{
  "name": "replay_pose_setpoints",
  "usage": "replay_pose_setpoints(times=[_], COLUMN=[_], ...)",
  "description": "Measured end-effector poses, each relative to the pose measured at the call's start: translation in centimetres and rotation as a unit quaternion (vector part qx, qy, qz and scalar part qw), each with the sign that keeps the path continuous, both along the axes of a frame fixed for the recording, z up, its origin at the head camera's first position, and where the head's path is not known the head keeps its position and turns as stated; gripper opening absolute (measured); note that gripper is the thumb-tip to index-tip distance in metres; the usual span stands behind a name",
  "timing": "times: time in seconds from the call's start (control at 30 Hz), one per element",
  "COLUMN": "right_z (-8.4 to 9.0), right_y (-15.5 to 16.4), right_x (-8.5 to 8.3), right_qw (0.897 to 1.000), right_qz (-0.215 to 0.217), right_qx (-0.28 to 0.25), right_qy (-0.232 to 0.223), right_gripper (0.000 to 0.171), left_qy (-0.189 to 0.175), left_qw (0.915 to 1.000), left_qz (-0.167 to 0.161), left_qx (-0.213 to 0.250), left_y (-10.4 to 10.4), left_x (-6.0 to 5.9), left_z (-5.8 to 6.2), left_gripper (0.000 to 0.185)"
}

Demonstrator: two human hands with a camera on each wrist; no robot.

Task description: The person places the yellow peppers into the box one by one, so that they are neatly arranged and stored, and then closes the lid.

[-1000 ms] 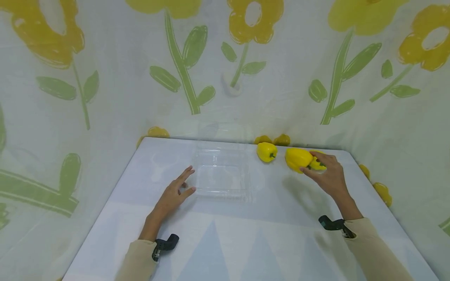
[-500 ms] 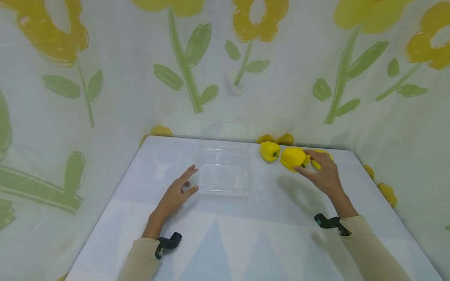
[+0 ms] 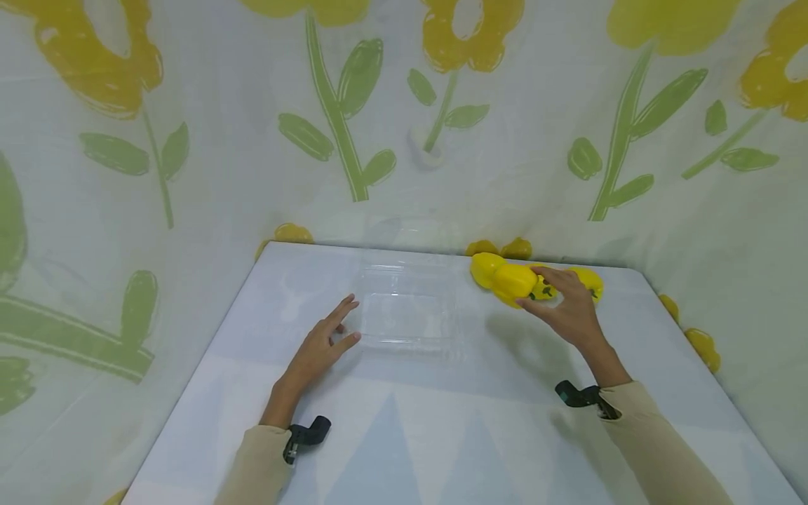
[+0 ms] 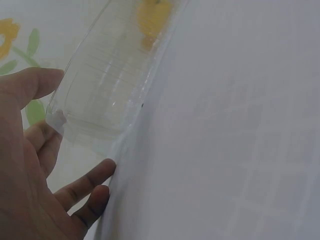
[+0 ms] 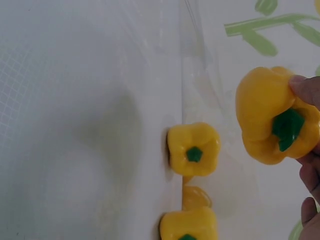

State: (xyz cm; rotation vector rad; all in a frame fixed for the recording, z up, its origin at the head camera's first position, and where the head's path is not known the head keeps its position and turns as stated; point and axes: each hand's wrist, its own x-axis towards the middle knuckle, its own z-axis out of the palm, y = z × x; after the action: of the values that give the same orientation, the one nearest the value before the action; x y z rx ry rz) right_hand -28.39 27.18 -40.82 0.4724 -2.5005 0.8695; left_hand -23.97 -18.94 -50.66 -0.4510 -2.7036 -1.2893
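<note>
In the head view my right hand (image 3: 568, 308) holds a yellow bell pepper (image 3: 513, 282) above the table, pinched between thumb and fingers. Its green stem (image 5: 288, 129) faces the right wrist camera. My left hand (image 3: 318, 347), fingers spread, is at the left side of a clear plastic container (image 3: 407, 342) whose lid stands raised at the back. The left wrist view shows the thumb and a finger by the edge of the clear plastic (image 4: 95, 85). More yellow peppers (image 3: 485, 268) lie along the back edge, partly hidden by the held one and my hand.
The white table (image 3: 353, 421) has pale blue triangles printed at the front. A flower-patterned cloth (image 3: 505, 154) hangs behind and at the sides. In the right wrist view, a pepper (image 5: 197, 150) sits at the table's edge, with another pepper (image 5: 187, 225) below it.
My right hand has carried the pepper leftward, so it now overlaps the leftmost pepper and uncovers others to the right. My left hand stays beside the container. The view has shifted slightly.
</note>
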Motion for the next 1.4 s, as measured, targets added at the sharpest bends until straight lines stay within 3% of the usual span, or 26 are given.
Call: replay_pose_setpoints(times=[0.73,1.17,1.4], right_z=[0.0,-0.4,-0.6], right_y=[-4.0,-6.6,-8.1], right_x=[-0.6,-1.2,-1.6], right_qw=[0.999,0.998,0.997], right_qz=[0.048,0.061,0.079], right_qx=[0.012,0.022,0.018], right_qy=[0.018,-0.020,-0.014], right_gripper=[0.066,0.065,0.066], left_qy=[-0.009,-0.008,-0.014], left_qw=[0.9999,1.0000,0.9999], left_qz=[0.002,0.001,0.005], left_qx=[0.010,0.004,0.006], left_y=[-0.1,-0.1,0.0], left_x=[0.3,0.1,0.2], left_z=[0.1,0.0,0.3], left_gripper=[0.064,0.065,0.064])
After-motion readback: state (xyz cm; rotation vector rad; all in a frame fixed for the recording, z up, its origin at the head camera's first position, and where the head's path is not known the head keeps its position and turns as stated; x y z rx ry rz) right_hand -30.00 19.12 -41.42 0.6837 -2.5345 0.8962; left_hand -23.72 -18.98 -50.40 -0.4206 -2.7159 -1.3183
